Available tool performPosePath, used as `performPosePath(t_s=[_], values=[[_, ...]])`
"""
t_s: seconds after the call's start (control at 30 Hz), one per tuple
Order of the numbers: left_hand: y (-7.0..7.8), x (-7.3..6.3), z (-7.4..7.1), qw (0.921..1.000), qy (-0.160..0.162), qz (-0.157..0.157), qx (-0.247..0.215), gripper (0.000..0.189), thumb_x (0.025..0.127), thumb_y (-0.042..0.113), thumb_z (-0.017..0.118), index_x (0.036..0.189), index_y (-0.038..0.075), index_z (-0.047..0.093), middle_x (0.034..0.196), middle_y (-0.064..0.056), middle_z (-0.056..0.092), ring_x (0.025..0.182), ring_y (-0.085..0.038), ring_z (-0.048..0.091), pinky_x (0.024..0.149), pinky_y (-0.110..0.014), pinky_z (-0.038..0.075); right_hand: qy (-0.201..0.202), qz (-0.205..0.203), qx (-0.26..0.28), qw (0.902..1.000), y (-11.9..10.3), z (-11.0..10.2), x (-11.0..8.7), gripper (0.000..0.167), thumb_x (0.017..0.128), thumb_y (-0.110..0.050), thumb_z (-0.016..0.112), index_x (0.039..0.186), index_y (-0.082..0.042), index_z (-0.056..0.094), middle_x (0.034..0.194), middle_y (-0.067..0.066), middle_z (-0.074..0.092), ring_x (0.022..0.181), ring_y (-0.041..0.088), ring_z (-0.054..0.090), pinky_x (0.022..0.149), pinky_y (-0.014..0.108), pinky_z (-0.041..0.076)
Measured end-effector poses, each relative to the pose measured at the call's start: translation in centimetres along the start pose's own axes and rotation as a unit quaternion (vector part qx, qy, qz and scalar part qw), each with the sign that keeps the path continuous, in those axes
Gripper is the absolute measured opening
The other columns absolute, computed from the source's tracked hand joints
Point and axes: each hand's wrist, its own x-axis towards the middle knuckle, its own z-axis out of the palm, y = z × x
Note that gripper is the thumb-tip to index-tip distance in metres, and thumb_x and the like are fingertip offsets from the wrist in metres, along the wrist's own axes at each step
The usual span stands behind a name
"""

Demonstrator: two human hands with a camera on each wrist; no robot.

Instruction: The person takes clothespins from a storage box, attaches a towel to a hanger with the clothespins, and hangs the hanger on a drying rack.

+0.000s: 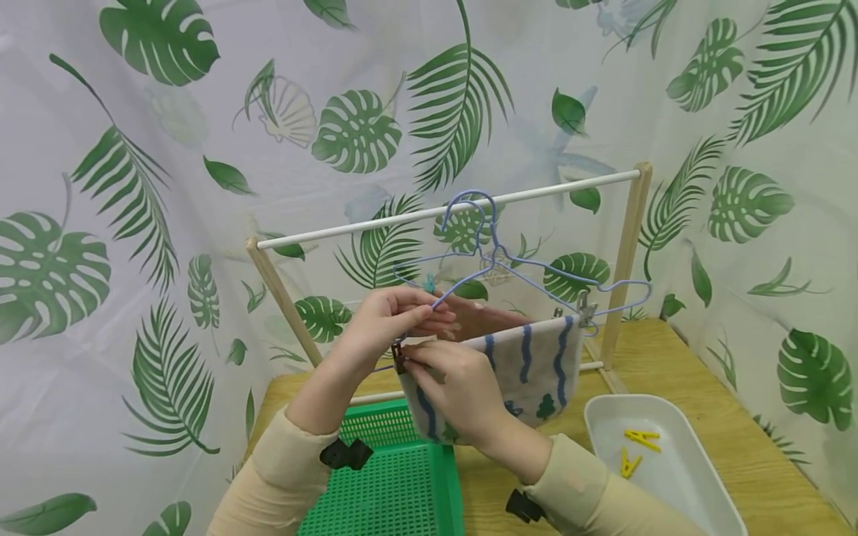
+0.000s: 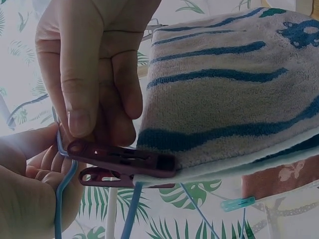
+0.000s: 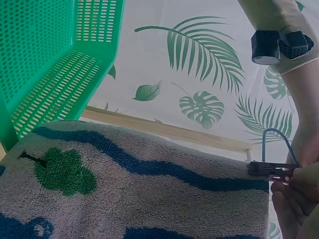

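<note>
A pale towel [image 1: 529, 365] with blue wavy stripes hangs from a blue wire hanger [image 1: 536, 263] on the rod. My left hand [image 1: 382, 320] grips the hanger's left side, with the wire between thumb and fingers. A dark red clothespin [image 2: 119, 154] bites the towel's left corner along the hanger's lower wire. The thumb and fingers of my right hand [image 1: 462, 380] pinch the handle end of that clothespin. At the towel's other top corner sits a grey clothespin [image 1: 586, 307]. Behind, a brown cloth [image 1: 482, 320] hangs from a second hanger, held by a teal clothespin [image 1: 429, 283].
The rack's white rod [image 1: 570, 184] runs between wooden legs [image 1: 628, 275]. Below my left arm stands a green basket [image 1: 452, 491]. To the right, a white tray [image 1: 710, 476] holds two yellow clothespins [image 1: 642, 439]. A leaf-printed curtain surrounds the wooden table [image 1: 771, 447].
</note>
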Motion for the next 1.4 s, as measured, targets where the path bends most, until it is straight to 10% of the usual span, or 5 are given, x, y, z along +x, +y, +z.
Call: performPosePath(t_s=[0.93, 1.4], values=[[-0.9, -0.2, -0.6, 0.9998, 0.008, 0.003, 0.018, 0.025, 0.11, 0.003, 0.055, 0.126, -0.012, 0.067, 0.12, -0.024, 0.077, 0.108, -0.02, 0.08, 0.103, -0.044, 0.063, -0.025, 0.029, -0.002, 0.9993, 0.0, -0.5, -0.3, 0.01, 0.09, -0.006, 0.084, 0.099, -0.01, 0.083, 0.097, 0.002, 0.083, 0.088, 0.014, 0.079, 0.074, 0.027, 0.064], [-1.3, -0.4, -1.1, 0.9997, -0.003, 0.0, 0.023, 0.027, 0.11, 0.004, 0.054, 0.128, -0.011, 0.068, 0.122, -0.023, 0.077, 0.104, -0.014, 0.079, 0.099, -0.038, 0.064, 0.029, -0.009, -0.012, 0.9995, 0.4, -3.0, 0.4, 0.015, 0.085, 0.0, 0.086, 0.097, -0.009, 0.081, 0.094, 0.002, 0.082, 0.085, 0.016, 0.077, 0.072, 0.029, 0.063]])
